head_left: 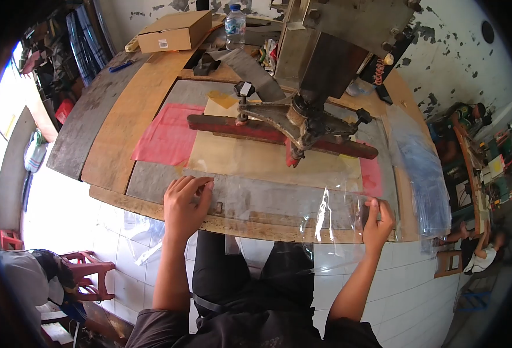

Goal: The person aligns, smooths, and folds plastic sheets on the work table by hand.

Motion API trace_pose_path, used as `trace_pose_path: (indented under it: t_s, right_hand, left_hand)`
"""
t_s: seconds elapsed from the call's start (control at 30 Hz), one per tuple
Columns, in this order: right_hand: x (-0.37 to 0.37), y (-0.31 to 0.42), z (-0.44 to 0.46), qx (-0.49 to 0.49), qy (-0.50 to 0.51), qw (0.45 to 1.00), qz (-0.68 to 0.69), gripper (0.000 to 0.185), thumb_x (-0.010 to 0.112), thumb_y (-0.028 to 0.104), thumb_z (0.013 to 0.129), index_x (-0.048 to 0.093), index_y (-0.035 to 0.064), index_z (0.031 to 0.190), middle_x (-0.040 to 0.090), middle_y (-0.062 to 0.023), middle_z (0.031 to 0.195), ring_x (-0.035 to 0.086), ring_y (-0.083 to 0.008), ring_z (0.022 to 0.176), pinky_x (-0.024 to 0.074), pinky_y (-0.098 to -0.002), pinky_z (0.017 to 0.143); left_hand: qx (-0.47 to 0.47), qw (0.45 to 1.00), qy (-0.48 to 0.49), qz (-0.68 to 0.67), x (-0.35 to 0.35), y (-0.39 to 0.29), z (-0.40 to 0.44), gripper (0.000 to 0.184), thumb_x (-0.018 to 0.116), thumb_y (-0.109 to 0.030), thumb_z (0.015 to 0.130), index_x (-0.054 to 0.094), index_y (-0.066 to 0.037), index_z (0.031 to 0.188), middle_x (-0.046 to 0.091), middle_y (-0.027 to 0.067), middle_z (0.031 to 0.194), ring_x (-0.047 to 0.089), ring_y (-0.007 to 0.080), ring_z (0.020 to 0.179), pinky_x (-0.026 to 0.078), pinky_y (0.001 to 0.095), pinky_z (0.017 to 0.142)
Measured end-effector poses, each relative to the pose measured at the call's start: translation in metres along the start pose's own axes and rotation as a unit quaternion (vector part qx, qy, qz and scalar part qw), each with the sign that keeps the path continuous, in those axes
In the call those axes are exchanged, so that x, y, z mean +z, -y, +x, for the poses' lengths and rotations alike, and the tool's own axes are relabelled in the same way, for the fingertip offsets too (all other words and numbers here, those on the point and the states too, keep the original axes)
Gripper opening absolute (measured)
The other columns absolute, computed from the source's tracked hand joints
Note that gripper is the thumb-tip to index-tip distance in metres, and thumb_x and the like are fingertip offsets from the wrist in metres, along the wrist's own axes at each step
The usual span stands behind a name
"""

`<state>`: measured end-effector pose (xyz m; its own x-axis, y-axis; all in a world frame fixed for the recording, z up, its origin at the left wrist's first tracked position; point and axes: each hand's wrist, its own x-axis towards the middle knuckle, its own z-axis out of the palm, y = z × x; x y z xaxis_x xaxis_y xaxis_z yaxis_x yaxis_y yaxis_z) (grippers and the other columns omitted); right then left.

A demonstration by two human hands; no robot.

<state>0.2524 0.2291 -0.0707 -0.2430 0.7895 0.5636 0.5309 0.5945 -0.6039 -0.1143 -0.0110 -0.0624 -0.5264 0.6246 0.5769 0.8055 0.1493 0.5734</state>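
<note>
The left hand (185, 204) is narrowed to a pinch, thumb and forefinger together with the other fingers curled in, and it holds a clear plastic sheet (273, 210) by its left side. The right hand (379, 221) is closed just as small, thumb against forefinger, on the sheet's right side. Between them the sheet spans the near edge of the worktable (108, 145), its lower part hanging in front of the person's lap, with bright glare toward the right hand. Just beyond it lie a pale yellow sheet (227, 155) and a pink sheet (163, 134), and above these stands a dark red press bar (256, 133). A pile of clear bluish sheets (427, 185) rests near the right hand, drooping over the table's right side
</note>
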Motion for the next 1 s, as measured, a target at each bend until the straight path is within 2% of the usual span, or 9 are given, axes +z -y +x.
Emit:
trace_pose_path:
  t_s: [0.17,0.23,0.37,0.43,0.53,0.8,0.9,0.97,1.0]
  right_hand:
    - [-0.002,-0.007,0.007,0.007,0.05,0.999,0.02,0.023,0.062,0.019,0.108,0.075,-0.0006,0.111,0.075,-0.0123,0.1,0.072,-0.0252,0.094,0.0542,-0.037,0.086]
    - [-0.001,-0.011,0.013,0.043,0.085,0.994,0.051,0.026,0.063,0.022,0.109,0.074,0.0006,0.119,0.077,-0.0123,0.108,0.073,-0.0217,0.1,0.0543,-0.0358,0.09]
    - [0.008,-0.005,0.031,0.078,0.121,0.986,0.079,0.03,0.065,0.025,0.108,0.074,0.0005,0.123,0.077,-0.0115,0.111,0.071,-0.0185,0.101,0.0538,-0.0345,0.091]
    - [0.022,-0.012,0.044,0.109,0.162,0.971,0.137,0.034,0.067,0.03,0.108,0.074,0.0005,0.123,0.077,-0.0112,0.109,0.07,-0.0171,0.097,0.0537,-0.0333,0.089]
    - [0.04,-0.014,0.065,0.105,0.214,0.966,0.097,0.038,0.069,0.033,0.107,0.074,-0.0003,0.123,0.077,-0.0103,0.106,0.069,-0.0162,0.095,0.0535,-0.0325,0.087]
    - [0.061,-0.025,0.082,0.092,0.224,0.968,0.071,0.029,0.075,0.024,0.1,0.077,-0.0034,0.109,0.074,-0.0062,0.087,0.067,-0.0157,0.081,0.0529,-0.0327,0.077]
    - [0.052,-0.019,0.081,0.116,0.224,0.962,0.105,0.025,0.076,0.02,0.099,0.075,-0.0041,0.106,0.071,-0.0037,0.082,0.066,-0.0133,0.078,0.0508,-0.0305,0.072]
    - [0.042,-0.006,0.077,0.157,0.213,0.936,0.23,0.022,0.076,0.018,0.099,0.074,-0.0032,0.105,0.069,-0.0013,0.082,0.065,-0.011,0.074,0.048,-0.0274,0.067]
    - [0.037,-0.002,0.073,0.16,0.212,0.936,0.23,0.022,0.076,0.018,0.099,0.074,-0.0032,0.105,0.069,-0.0013,0.082,0.065,-0.011,0.074,0.048,-0.0274,0.067]
  left_hand:
    - [-0.009,1.0,0.002,-0.005,-0.001,0.002,-0.002,0.008,0.074,-0.008,0.093,0.077,-0.003,0.098,0.066,0.0093,0.075,0.065,0.0262,0.073,0.049,0.0387,0.076]
    - [-0.004,1.0,-0.004,-0.012,0.0,0.004,-0.002,0.007,0.075,-0.009,0.092,0.077,-0.005,0.097,0.066,0.0065,0.077,0.064,0.0251,0.072,0.048,0.0389,0.072]
    - [0.004,1.0,0.0,-0.013,0.001,0.008,-0.007,0.008,0.075,-0.011,0.092,0.077,-0.005,0.097,0.067,0.0073,0.078,0.064,0.0254,0.073,0.049,0.0397,0.073]
    - [0.001,1.0,0.009,-0.012,0.0,0.009,-0.008,0.008,0.075,-0.012,0.092,0.077,-0.005,0.097,0.067,0.0079,0.078,0.065,0.0257,0.073,0.05,0.0403,0.074]
    - [-0.004,1.0,0.002,-0.017,0.001,0.009,-0.01,0.008,0.075,-0.012,0.092,0.077,-0.005,0.097,0.067,0.008,0.079,0.065,0.0263,0.074,0.051,0.0407,0.075]
    - [-0.013,1.0,0.01,-0.011,0.002,0.012,-0.013,0.01,0.074,-0.013,0.093,0.077,-0.005,0.098,0.067,0.0089,0.079,0.065,0.0277,0.075,0.051,0.0411,0.075]
    - [-0.018,1.0,0.008,-0.012,0.002,0.01,-0.011,0.01,0.074,-0.013,0.093,0.077,-0.004,0.097,0.067,0.0091,0.078,0.065,0.0278,0.076,0.051,0.0413,0.075]
    - [-0.021,1.0,0.01,-0.019,0.001,0.009,-0.011,0.01,0.074,-0.014,0.094,0.077,-0.004,0.097,0.067,0.0091,0.078,0.065,0.0279,0.076,0.051,0.0414,0.076]
    - [-0.026,0.999,0.012,-0.02,0.001,0.008,-0.011,0.01,0.074,-0.014,0.093,0.077,-0.004,0.097,0.067,0.0091,0.079,0.065,0.0278,0.076,0.051,0.0413,0.076]
